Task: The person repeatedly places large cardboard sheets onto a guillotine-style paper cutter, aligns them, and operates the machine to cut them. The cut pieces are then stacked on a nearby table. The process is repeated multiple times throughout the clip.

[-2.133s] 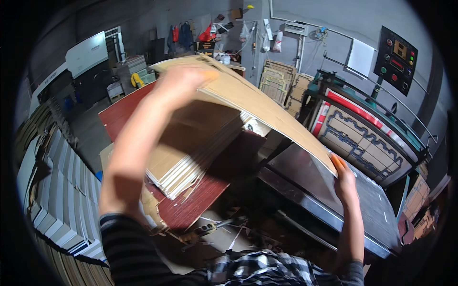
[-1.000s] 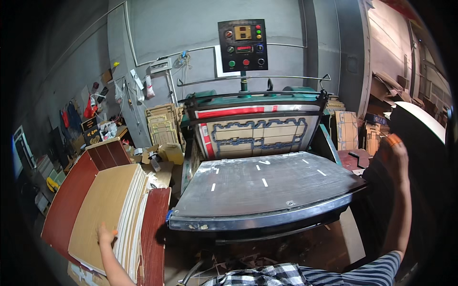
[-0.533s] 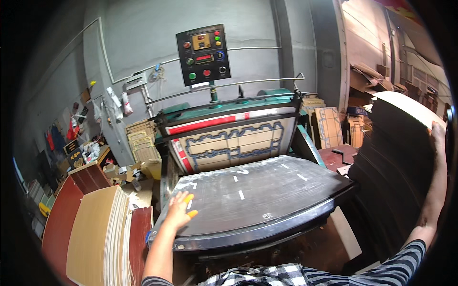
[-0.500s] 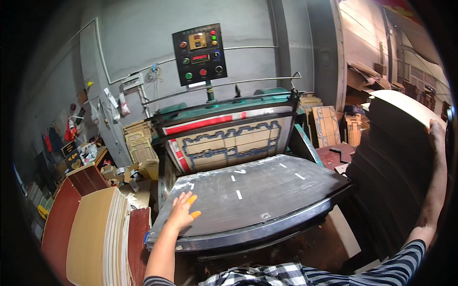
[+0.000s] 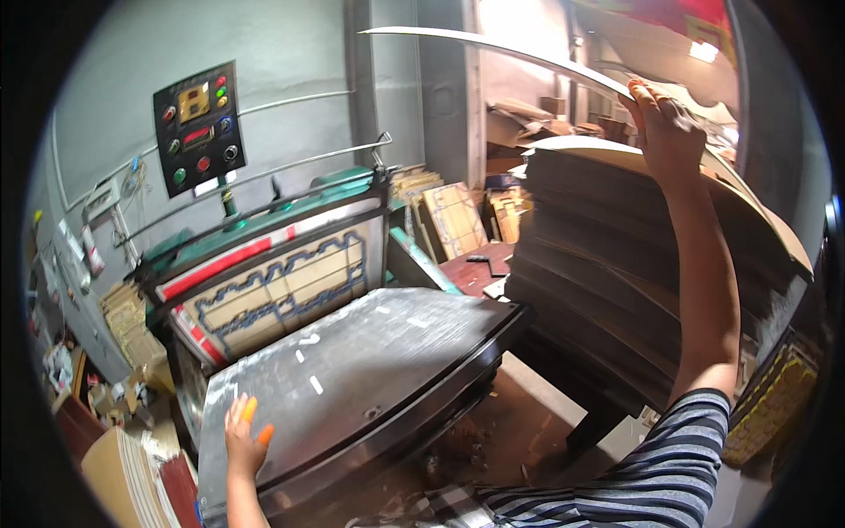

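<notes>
— What is the right hand [image 5: 666, 123] doing?

— It is raised high, fingers curled over the edge of one cardboard sheet [image 5: 528, 55]. The sheet is thin, pale brown and bowed into a long arc; its far end hangs in the air above the machine, and its near end lies over the top of the cardboard stack [image 5: 607, 264].

— How does that stack look?

— One tall pile of many flat brown sheets, their edges showing as dark layered lines. It stands at the right of the machine, on a dark stand whose top I cannot see.

— And the left hand [image 5: 242, 436]?

— It lies flat and spread on the metal bed [image 5: 352, 370], near the bed's front left corner, gripping nothing. Two fingertips [image 5: 250, 409] wear orange caps.

— Describe the bed.

— One broad grey plate, dull and scuffed, with a few short white marks and a rounded dark rim along the front edge.

— What else is there?

— One upright green-framed platen [image 5: 282, 282] behind the bed, carrying a blue outlined die pattern on a pale board. One black control panel [image 5: 199, 128] with coloured buttons stands on a post above it. A second, smaller stack of sheets [image 5: 123, 462] sits at the lower left.
</notes>
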Demonstrator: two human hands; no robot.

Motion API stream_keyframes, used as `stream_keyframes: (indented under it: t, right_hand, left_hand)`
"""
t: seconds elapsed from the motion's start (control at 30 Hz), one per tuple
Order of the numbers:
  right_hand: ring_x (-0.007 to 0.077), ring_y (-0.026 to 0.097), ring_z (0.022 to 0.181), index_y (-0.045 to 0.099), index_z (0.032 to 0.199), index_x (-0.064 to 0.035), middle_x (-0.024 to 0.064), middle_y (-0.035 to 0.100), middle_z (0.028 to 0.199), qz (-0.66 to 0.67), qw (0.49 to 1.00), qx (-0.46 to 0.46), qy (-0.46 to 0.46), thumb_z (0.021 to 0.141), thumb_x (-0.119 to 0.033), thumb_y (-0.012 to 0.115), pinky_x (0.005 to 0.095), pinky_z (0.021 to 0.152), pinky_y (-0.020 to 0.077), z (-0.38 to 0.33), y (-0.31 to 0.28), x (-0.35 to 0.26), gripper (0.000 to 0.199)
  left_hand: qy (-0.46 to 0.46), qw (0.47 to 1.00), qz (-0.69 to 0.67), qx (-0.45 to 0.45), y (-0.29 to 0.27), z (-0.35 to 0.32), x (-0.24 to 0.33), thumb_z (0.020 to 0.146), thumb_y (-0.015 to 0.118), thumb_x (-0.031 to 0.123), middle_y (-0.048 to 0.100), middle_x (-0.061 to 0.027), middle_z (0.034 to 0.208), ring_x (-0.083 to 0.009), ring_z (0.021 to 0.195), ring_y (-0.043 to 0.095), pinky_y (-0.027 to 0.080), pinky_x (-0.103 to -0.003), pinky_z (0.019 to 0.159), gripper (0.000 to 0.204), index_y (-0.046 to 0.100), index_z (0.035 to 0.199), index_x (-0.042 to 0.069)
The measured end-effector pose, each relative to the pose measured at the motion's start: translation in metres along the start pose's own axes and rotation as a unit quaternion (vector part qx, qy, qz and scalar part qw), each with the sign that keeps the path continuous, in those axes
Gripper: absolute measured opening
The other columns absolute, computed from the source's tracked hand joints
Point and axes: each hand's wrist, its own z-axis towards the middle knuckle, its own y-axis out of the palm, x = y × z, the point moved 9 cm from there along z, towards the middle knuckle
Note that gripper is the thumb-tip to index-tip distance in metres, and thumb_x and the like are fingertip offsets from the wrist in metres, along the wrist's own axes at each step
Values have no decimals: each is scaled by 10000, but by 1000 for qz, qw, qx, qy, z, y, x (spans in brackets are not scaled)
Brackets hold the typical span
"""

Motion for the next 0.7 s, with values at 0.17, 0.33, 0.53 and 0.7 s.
stream_keyframes:
  t: [0.17, 0.33, 0.53, 0.7]
  right_hand:
    - [261, 680, 950, 600, 1184, -123, 96, 646, 1158, 252, 964, -14, -82, 836, -154, 684, 347, 720, 591, 13, -56, -155, 359]
    - [368, 590, 1132, 581, 1243, -118, 178, 619, 1168, 407, 884, -132, -190, 822, -130, 638, 410, 849, 560, -34, -99, -304, 425]
    - [345, 589, 1116, 609, 1232, -92, 164, 611, 1167, 645, 682, -275, -205, 824, -169, 618, 426, 893, 519, -140, -98, -487, 416]
    - [334, 361, 1364, 473, 1397, -103, 165, 428, 1451, 716, 362, -559, -211, 971, -520, 445, 362, 1133, 289, -241, -88, -570, 596]
  left_hand:
    - [-71, 957, -52, 275, -88, -30, 10, 897, 643, 168, 451, -187, 1429, -340, 1333, 409, 313, -399, 1099, 563, 432, 1396, 16]
    - [19, 861, -51, 505, -168, -81, 56, 966, 517, 143, 314, -206, 1508, -306, 1410, 278, 170, -394, 1159, 574, 279, 1439, -79]
    - [-37, 965, 115, 235, -113, -75, 60, 911, 616, 247, 485, -164, 1403, -358, 1373, 358, 204, -499, 1136, 526, 467, 1339, -20]
    - [-158, 968, 101, -169, 24, -65, -19, 939, 526, 447, 333, -124, 1523, -330, 1419, 273, 196, -463, 1154, 639, 369, 1452, 99]
